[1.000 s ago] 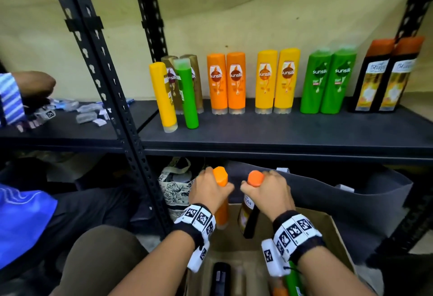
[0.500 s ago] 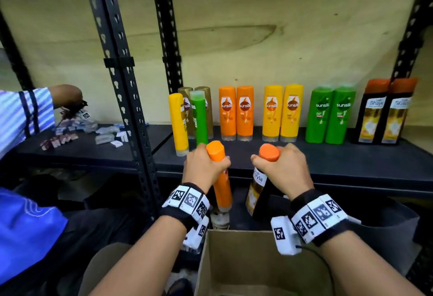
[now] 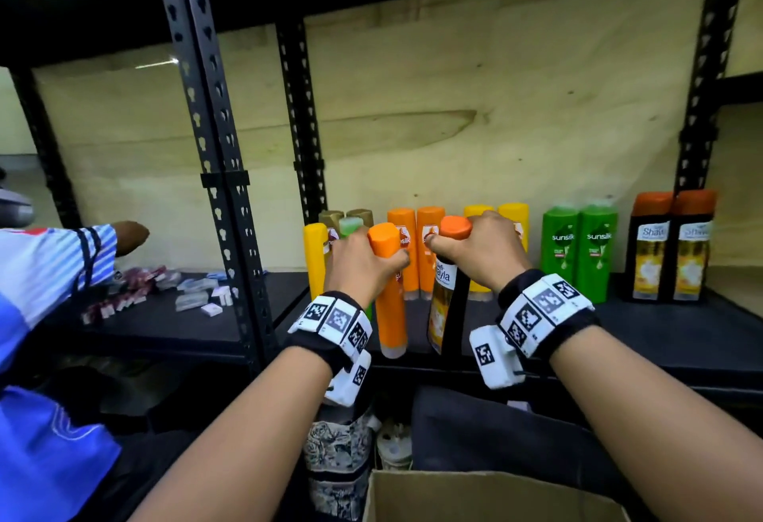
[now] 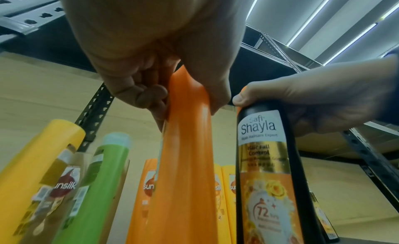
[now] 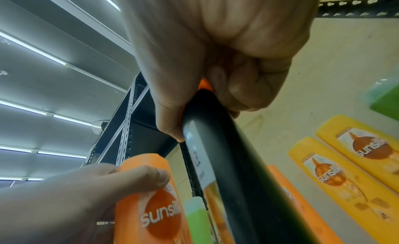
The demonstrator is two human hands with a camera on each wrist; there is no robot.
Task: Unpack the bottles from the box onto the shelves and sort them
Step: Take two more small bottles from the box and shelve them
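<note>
My left hand (image 3: 363, 261) grips an orange Sunsilk bottle (image 3: 388, 294) by its upper part, upright over the front edge of the black shelf (image 3: 660, 340). My right hand (image 3: 479, 253) grips a black Shayla bottle (image 3: 448, 307) with an orange cap just to its right. In the left wrist view the orange bottle (image 4: 185, 162) and the Shayla bottle (image 4: 265, 162) hang side by side. In the right wrist view my fingers wrap the black bottle (image 5: 226, 162) at its neck. The cardboard box (image 3: 495, 497) is below at the bottom edge.
At the back of the shelf stand pairs of orange bottles (image 3: 417, 228), yellow bottles (image 3: 514, 216), green bottles (image 3: 578, 249) and black Shayla bottles (image 3: 669, 249). A yellow bottle (image 3: 314, 257) stands at the left. Another person's arm (image 3: 62, 257) reaches over small packets (image 3: 194, 294).
Both hands have lifted their bottles out of the box up to shelf level, in front of the row of bottles. The view has tilted upward.
</note>
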